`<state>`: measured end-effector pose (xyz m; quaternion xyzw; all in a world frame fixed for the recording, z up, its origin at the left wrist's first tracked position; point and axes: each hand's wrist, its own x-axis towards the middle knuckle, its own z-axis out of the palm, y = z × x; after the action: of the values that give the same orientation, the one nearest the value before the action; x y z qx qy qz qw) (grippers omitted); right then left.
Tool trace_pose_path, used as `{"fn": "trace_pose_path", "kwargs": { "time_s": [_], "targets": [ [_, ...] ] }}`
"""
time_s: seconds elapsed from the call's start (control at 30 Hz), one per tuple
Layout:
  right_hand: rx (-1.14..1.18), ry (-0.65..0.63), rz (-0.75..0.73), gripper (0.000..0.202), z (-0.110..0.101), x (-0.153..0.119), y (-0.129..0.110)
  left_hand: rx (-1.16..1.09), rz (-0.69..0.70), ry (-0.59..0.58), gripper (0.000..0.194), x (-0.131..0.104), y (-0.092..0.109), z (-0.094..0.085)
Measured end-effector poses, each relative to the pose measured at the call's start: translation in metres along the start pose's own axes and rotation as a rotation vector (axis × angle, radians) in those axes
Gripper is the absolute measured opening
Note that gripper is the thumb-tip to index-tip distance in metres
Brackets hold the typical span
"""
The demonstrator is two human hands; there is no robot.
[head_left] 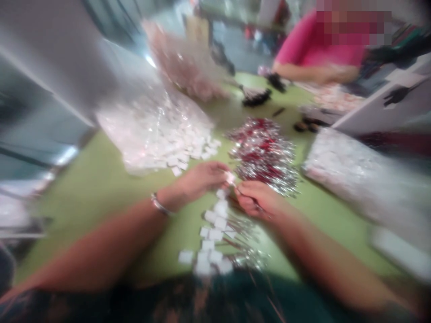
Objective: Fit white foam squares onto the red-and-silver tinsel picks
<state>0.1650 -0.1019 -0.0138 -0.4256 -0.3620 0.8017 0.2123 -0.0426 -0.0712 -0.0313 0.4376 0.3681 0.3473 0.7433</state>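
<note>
Over the middle of the table, my left hand (212,176) pinches a small white square piece (230,177) between thumb and fingertips. My right hand (256,198) is closed round a thin wire (249,196), whose front end meets or nearly meets the white piece; blur hides the exact contact. Below both hands lies a column of white square pieces (215,234) with thin wires (240,228) running off to the right, some silvery at the ends. Just beyond my right hand is a heap of red and silver wires (264,154).
A clear plastic bag (144,121) spills loose white pieces at the left. Another filled bag (346,166) lies at the right, and a pinkish bag (188,63) stands behind. Across the green table (101,193), a person in a pink top (303,45) sits beside dark-tipped bundles (256,95).
</note>
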Motion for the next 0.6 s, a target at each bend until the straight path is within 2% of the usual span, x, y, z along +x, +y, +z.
{"fn": "trace_pose_path", "kwargs": {
  "time_s": [0.1,0.17,0.3,0.43,0.53,0.6],
  "targets": [
    [-0.135,0.089,-0.003,0.028,0.004,-0.003,-0.004,0.351,0.073,-0.013,0.021,-0.001,-0.002,0.001],
    [-0.321,0.193,-0.032,0.03,0.009,-0.006,-0.008,0.516,0.113,0.009,0.016,-0.002,-0.004,0.003],
    [-0.711,0.36,-0.106,0.031,0.019,-0.008,-0.015,0.625,0.136,0.037,0.012,-0.004,-0.008,0.004],
    [-0.852,0.418,-0.093,0.031,0.024,-0.005,-0.011,0.651,0.162,-0.006,0.012,-0.005,-0.007,0.004],
    [-0.992,0.419,-0.165,0.03,0.016,-0.001,-0.008,0.797,0.203,-0.017,0.015,-0.003,0.003,0.005],
    [-1.152,0.478,-0.283,0.025,0.006,0.001,-0.008,0.994,0.306,0.072,0.02,0.0,0.012,0.001]
  ]
}}
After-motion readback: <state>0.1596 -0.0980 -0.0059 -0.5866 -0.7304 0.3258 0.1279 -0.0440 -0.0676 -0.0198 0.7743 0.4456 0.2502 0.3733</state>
